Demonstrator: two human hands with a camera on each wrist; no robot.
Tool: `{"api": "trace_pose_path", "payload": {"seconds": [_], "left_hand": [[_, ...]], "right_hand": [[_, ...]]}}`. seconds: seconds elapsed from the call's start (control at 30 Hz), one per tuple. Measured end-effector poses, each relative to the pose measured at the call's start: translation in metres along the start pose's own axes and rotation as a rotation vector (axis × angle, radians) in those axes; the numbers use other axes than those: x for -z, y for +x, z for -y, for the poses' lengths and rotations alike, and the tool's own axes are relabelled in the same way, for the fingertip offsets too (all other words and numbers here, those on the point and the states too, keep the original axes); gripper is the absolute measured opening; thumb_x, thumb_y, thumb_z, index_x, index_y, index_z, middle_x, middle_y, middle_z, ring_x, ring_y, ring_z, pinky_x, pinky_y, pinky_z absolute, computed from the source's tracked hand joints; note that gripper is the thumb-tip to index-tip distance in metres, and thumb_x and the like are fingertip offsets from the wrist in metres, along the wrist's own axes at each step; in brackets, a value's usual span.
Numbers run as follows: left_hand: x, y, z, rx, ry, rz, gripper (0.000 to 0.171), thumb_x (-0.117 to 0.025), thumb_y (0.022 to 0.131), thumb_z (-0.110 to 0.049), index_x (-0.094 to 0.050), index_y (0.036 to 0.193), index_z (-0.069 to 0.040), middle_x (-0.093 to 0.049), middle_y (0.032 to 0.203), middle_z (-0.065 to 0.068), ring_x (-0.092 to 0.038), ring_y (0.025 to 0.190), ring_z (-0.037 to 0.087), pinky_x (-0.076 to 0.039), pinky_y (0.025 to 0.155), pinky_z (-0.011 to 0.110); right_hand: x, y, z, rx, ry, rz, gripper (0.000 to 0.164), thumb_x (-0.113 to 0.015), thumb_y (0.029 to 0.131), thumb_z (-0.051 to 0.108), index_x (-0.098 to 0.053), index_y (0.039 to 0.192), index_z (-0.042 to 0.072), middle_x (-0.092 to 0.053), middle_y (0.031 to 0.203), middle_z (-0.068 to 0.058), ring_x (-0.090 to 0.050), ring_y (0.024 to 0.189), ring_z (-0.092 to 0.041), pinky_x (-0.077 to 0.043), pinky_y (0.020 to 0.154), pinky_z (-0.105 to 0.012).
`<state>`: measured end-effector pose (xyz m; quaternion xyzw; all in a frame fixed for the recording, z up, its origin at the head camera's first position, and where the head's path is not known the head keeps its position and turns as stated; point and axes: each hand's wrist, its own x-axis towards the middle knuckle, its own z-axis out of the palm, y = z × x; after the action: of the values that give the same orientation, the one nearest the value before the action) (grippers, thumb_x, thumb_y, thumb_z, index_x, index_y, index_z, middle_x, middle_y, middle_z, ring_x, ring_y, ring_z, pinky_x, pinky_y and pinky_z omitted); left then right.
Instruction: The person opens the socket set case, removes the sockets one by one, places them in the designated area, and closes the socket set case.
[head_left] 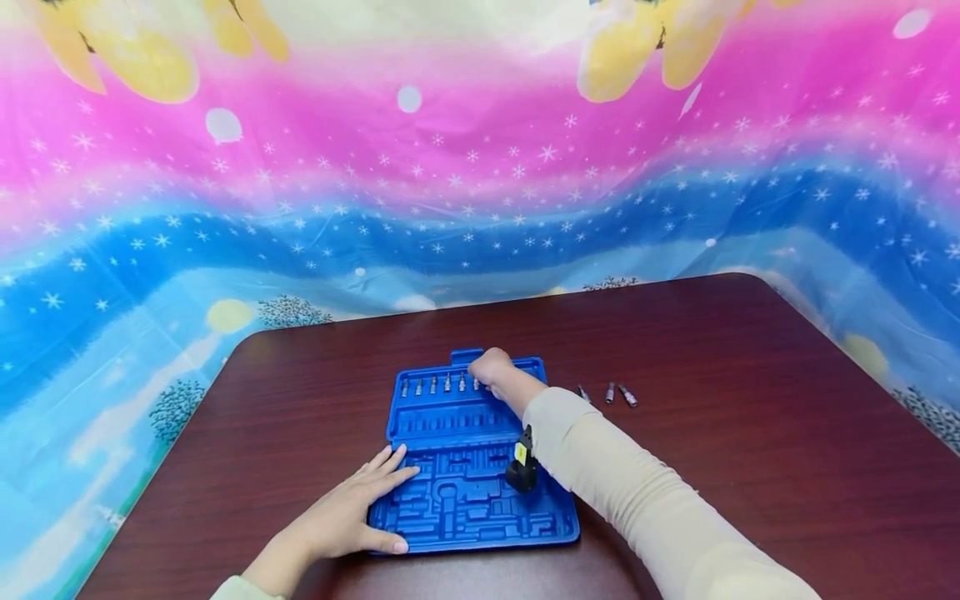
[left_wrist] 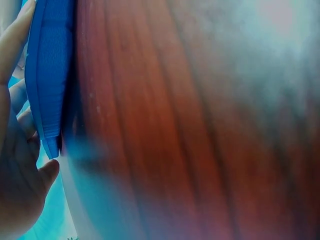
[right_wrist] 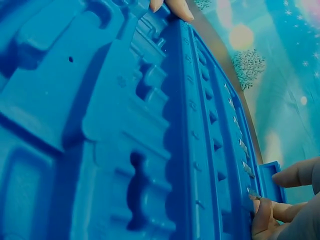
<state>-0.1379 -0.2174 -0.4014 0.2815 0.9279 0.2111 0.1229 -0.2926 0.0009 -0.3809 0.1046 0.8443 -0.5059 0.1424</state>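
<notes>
An open blue plastic case lies on the table, its lower half full of moulded recesses. My left hand rests along the case's left side, fingers stretched over the rim and thumb at the near corner. In the far half, several silver socket bits stand in a row of slots. At the right end of that row, my right hand pinches a socket bit between thumb and finger, at its slot. The index finger sits apart, near the case's latch tab.
Three loose socket bits lie on the dark wooden table, right of the case and partly behind the right sleeve. A black wrist camera overhangs the case's lower half. A patterned cloth hangs behind the table.
</notes>
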Motion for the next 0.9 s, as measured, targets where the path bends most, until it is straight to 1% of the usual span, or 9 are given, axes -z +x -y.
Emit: {"api": "trace_pose_path", "payload": {"seconds": [0.13, 0.23, 0.33, 0.43, 0.47, 0.53, 0.7, 0.83, 0.9], "left_hand": [[-0.001, 0.000, 0.000, 0.009, -0.003, -0.001, 0.083, -0.058, 0.065, -0.062, -0.038, 0.132, -0.018, -0.018, 0.142, 0.006, -0.009, 0.129, 0.028, -0.025, 0.092, 0.055], [0.000, 0.000, -0.001, 0.008, 0.004, 0.000, 0.083, -0.058, 0.064, -0.062, -0.038, 0.132, -0.018, -0.018, 0.142, 0.007, -0.010, 0.128, 0.029, -0.024, 0.092, 0.055], [0.000, -0.001, -0.001, 0.009, 0.011, 0.001, 0.083, -0.058, 0.065, -0.062, -0.038, 0.132, -0.018, -0.018, 0.142, 0.006, -0.009, 0.128, 0.028, -0.024, 0.093, 0.055], [0.001, 0.000, -0.001, 0.013, 0.012, 0.007, 0.083, -0.059, 0.065, -0.061, -0.037, 0.132, -0.017, -0.018, 0.142, 0.006, -0.009, 0.129, 0.028, -0.022, 0.093, 0.055], [0.002, 0.000, -0.001, 0.013, 0.009, 0.008, 0.083, -0.059, 0.065, -0.061, -0.037, 0.132, -0.017, -0.018, 0.142, 0.006, -0.009, 0.129, 0.028, -0.022, 0.093, 0.055], [0.002, 0.000, -0.001, 0.017, 0.008, 0.012, 0.083, -0.059, 0.065, -0.061, -0.037, 0.132, -0.017, -0.017, 0.142, 0.006, -0.008, 0.129, 0.028, -0.022, 0.093, 0.055], [0.002, 0.000, -0.002, 0.017, 0.016, 0.013, 0.083, -0.059, 0.064, -0.061, -0.038, 0.132, -0.018, -0.017, 0.142, 0.005, -0.008, 0.129, 0.027, -0.024, 0.093, 0.053], [0.002, 0.000, -0.002, 0.015, 0.021, 0.011, 0.083, -0.058, 0.064, -0.062, -0.038, 0.132, -0.018, -0.017, 0.142, 0.005, -0.008, 0.129, 0.026, -0.026, 0.093, 0.051], [0.001, 0.000, -0.002, 0.015, 0.027, 0.010, 0.083, -0.058, 0.064, -0.062, -0.038, 0.132, -0.018, -0.017, 0.142, 0.005, -0.008, 0.129, 0.026, -0.026, 0.093, 0.051]], "right_hand": [[0.000, 0.000, -0.001, 0.003, -0.029, 0.021, 0.024, -0.053, 0.081, 0.007, -0.053, 0.102, -0.006, -0.043, 0.066, -0.007, -0.040, 0.049, -0.017, -0.035, 0.046, -0.024], [0.000, -0.001, -0.002, 0.027, -0.062, 0.023, 0.028, -0.055, 0.082, 0.009, -0.052, 0.106, -0.005, -0.044, 0.068, -0.007, -0.041, 0.053, -0.017, -0.036, 0.048, -0.025], [0.001, -0.001, -0.002, 0.055, -0.102, 0.011, 0.019, -0.056, 0.083, 0.011, -0.057, 0.095, -0.004, -0.046, 0.071, -0.006, -0.043, 0.058, -0.016, -0.038, 0.051, -0.024], [0.002, -0.001, -0.002, 0.066, -0.118, 0.002, 0.013, -0.057, 0.083, 0.012, -0.058, 0.077, 0.000, -0.045, 0.064, -0.003, -0.041, 0.051, -0.013, -0.036, 0.047, -0.022], [0.002, -0.001, -0.003, 0.058, -0.111, 0.004, 0.014, -0.056, 0.083, 0.012, -0.058, 0.074, 0.002, -0.043, 0.060, -0.003, -0.039, 0.047, -0.013, -0.033, 0.044, -0.022], [0.004, -0.001, -0.004, 0.049, -0.092, 0.001, 0.013, -0.056, 0.084, 0.013, -0.060, 0.075, 0.004, -0.045, 0.060, -0.002, -0.038, 0.046, -0.013, -0.032, 0.042, -0.023], [0.006, -0.003, -0.008, 0.054, -0.024, 0.000, 0.012, -0.055, 0.085, 0.013, -0.064, 0.087, 0.004, -0.055, 0.075, -0.005, -0.048, 0.063, -0.016, -0.040, 0.053, -0.025], [0.008, -0.004, -0.010, 0.048, 0.068, -0.007, 0.012, -0.054, 0.085, 0.010, -0.064, 0.086, 0.003, -0.057, 0.078, -0.006, -0.051, 0.068, -0.017, -0.043, 0.058, -0.027], [0.009, -0.004, -0.011, 0.042, 0.175, -0.002, 0.013, -0.052, 0.086, 0.008, -0.063, 0.087, 0.001, -0.057, 0.077, -0.006, -0.050, 0.064, -0.015, -0.044, 0.058, -0.025]]}}
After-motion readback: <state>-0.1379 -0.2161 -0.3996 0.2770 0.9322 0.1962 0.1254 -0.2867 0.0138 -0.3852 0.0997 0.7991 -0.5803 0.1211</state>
